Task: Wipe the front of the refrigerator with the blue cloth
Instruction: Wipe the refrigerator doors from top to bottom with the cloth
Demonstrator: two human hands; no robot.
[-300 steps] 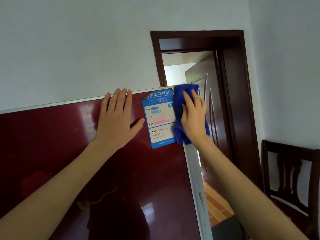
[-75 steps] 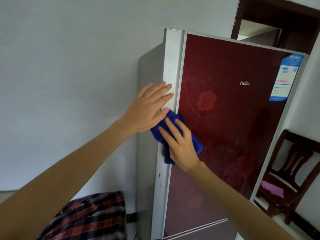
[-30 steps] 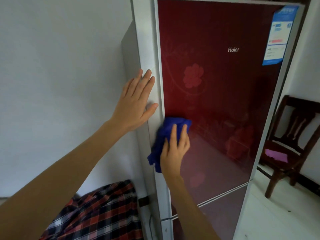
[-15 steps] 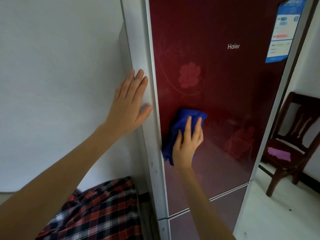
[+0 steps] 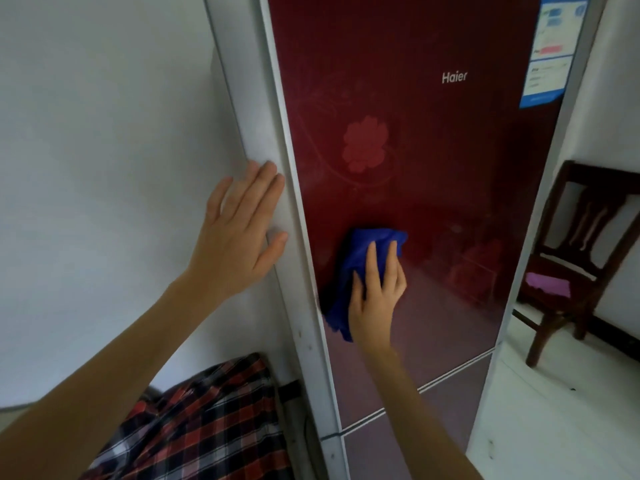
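The refrigerator (image 5: 433,161) has a glossy dark red front with a faint flower pattern and a white frame. A blue cloth (image 5: 356,268) lies bunched against the red door near its left edge, at mid height. My right hand (image 5: 375,296) presses the cloth flat on the door with straight fingers. My left hand (image 5: 239,233) rests flat, fingers spread, on the refrigerator's white left side edge. A blue and white energy label (image 5: 550,50) sticks to the door's top right corner.
A white wall (image 5: 104,168) stands close on the left. A red plaid fabric (image 5: 204,427) lies low beside the refrigerator. A dark wooden chair (image 5: 585,258) with a purple cloth (image 5: 547,284) on its seat stands to the right on a pale floor (image 5: 554,410).
Over the last second my right hand has slid the blue cloth rightward from the door's left frame onto the red panel. My left hand has stayed on the side edge.
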